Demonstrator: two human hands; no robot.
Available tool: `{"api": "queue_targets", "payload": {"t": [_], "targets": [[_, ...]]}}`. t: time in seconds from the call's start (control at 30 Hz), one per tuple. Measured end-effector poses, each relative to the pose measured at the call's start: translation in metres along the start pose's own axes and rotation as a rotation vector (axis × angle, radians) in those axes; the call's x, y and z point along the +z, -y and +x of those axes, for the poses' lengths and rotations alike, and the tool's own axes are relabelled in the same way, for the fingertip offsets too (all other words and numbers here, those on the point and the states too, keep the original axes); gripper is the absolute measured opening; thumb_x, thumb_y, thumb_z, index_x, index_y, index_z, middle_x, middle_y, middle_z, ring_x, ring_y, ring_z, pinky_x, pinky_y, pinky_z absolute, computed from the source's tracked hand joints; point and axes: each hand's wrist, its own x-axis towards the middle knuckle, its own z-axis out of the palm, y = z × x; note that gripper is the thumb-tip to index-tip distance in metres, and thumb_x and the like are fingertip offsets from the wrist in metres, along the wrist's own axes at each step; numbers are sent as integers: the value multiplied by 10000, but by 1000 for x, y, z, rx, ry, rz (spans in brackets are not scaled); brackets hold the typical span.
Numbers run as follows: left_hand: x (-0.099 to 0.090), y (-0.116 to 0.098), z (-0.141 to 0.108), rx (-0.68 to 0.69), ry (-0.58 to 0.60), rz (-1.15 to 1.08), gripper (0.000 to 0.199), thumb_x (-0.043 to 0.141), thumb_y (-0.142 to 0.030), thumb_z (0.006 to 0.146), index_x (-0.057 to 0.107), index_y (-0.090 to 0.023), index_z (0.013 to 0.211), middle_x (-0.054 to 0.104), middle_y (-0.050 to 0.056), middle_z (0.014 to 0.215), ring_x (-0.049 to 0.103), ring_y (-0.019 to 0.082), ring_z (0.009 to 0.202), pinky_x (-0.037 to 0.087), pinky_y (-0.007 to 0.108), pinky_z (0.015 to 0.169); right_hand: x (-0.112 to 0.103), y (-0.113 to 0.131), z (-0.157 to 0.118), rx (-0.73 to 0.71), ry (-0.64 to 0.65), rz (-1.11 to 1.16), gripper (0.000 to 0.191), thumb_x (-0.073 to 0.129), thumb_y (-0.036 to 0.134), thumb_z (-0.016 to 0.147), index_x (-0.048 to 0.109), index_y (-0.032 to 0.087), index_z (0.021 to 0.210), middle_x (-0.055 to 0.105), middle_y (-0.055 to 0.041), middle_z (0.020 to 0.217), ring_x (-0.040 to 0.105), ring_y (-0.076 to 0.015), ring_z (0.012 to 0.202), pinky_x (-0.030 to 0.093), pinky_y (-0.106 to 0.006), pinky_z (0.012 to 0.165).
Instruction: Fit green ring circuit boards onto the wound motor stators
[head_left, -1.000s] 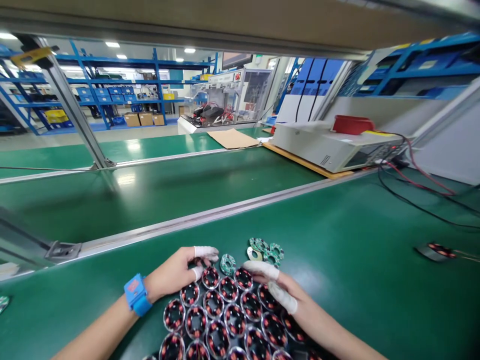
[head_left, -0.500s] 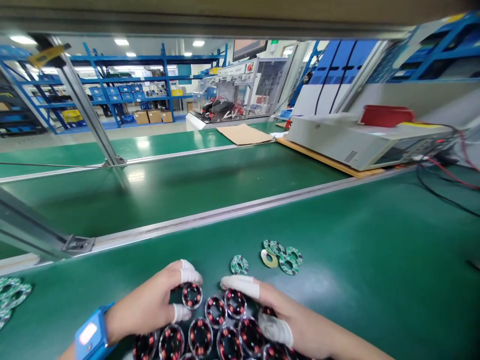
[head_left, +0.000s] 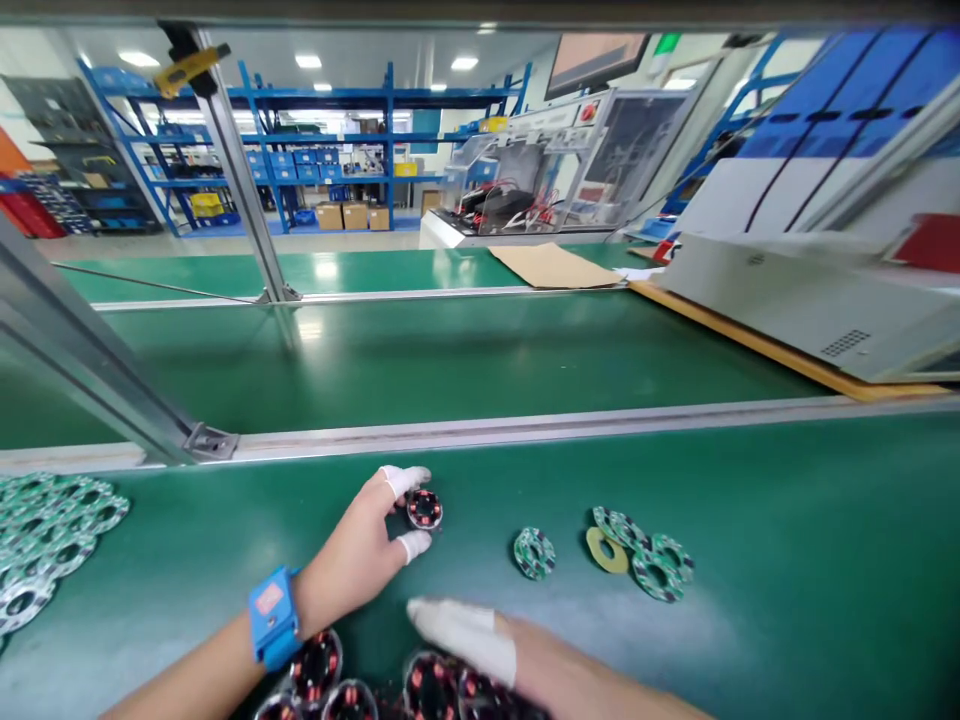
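My left hand [head_left: 367,540], with white finger cots and a blue wrist strap [head_left: 274,618], has its thumb and fingers around a round black part with copper coils and a clear rim [head_left: 425,509], on the green bench. At the bottom edge lies a cluster of the same coil parts [head_left: 351,700], cut off by the frame. Over the cluster's right side reaches my right hand [head_left: 487,645], its covered fingers stretched out; its thumb is not visible. A single green ring-shaped circuit board [head_left: 535,554] lies ahead of it.
To the right are several more ring boards [head_left: 658,577] and a yellowish ring [head_left: 606,551]. Many ring boards [head_left: 56,530] cover the left side. A metal rail [head_left: 480,436] runs behind, with an upright post [head_left: 97,350] at left. A grey machine [head_left: 810,300] stands at back right.
My left hand has moved the coil part forward, away from the cluster. My right hand has stayed by the cluster. The view has turned to the right.
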Motion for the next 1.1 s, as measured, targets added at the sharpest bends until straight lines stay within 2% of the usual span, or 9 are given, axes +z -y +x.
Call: {"api": "queue_targets", "payload": {"t": [0.13, 0.2, 0.33, 0.43, 0.63, 0.77, 0.9, 1.0, 1.1], "targets": [[5, -6, -7, 17, 5, 35, 495, 656, -163, 688, 538, -215, 1165, 550, 77, 1106, 494, 232, 1040, 383, 391, 959, -8, -20, 2, 123, -513, -200, 314, 424, 393, 897, 637, 226, 1055, 661, -71, 837, 625, -173, 726, 546, -321, 693], [5, -9, -7, 33, 26, 73, 509, 689, -164, 656, 550, -208, 1143, 563, 70, 1074, 496, 235, 1011, 394, 388, 930, -14, -25, 10, 119, -469, -368, 281, 521, 312, 849, 606, 215, 1099, 619, -61, 840, 564, -135, 613, 531, -284, 594], [1, -11, -2, 57, 76, 156, 436, 712, -154, 632, 600, -191, 1052, 592, 51, 985, 505, 222, 914, 410, 356, 829, -11, -25, 29, -56, -276, -691, 361, 597, 282, 805, 566, 190, 1152, 610, -97, 974, 565, -172, 743, 516, -301, 622], [-2, -11, 2, 93, 100, 200, 340, 701, -148, 647, 632, -196, 977, 608, 38, 928, 498, 209, 873, 393, 326, 780, -4, -23, 36, -204, -286, -857, 218, 449, 196, 890, 641, 160, 985, 636, -75, 787, 551, -172, 681, 480, -274, 547], [-10, -14, 6, 169, 157, 314, 150, 678, -201, 716, 643, -215, 861, 614, 13, 847, 476, 197, 862, 344, 297, 755, 2, -16, 31, -461, -206, -1002, 385, 273, 91, 909, 657, 79, 874, 605, -93, 633, 542, -200, 624, 457, -313, 527], [-12, -14, 6, 171, 170, 356, 92, 652, -240, 754, 646, -223, 843, 614, 20, 846, 476, 204, 877, 336, 303, 761, 5, -12, 33, -384, 42, -978, 337, 327, 111, 909, 656, 105, 841, 616, -72, 639, 540, -184, 580, 426, -284, 455], [-9, -11, 4, 154, 175, 289, 210, 651, -205, 751, 631, -238, 957, 622, 16, 963, 486, 203, 914, 357, 321, 812, -21, -8, 25, -303, -165, -755, 245, 453, 269, 903, 640, 126, 973, 685, -69, 782, 619, -157, 687, 499, -255, 593], [-8, -10, 1, 133, 194, 235, 325, 635, -150, 737, 599, -238, 1048, 614, 16, 1016, 492, 204, 946, 381, 341, 859, -51, -6, 12, 82, -244, -853, 195, 580, 222, 802, 658, 188, 977, 700, -65, 894, 646, -185, 766, 504, -274, 648], [-13, -13, 0, 97, 211, 193, 530, 575, -36, 686, 510, -198, 1187, 563, 50, 1145, 473, 210, 1061, 370, 355, 948, -66, -6, 6, 360, -45, -946, 355, 637, 122, 660, 669, 242, 992, 686, -52, 956, 635, -222, 834, 489, -282, 659]]}}
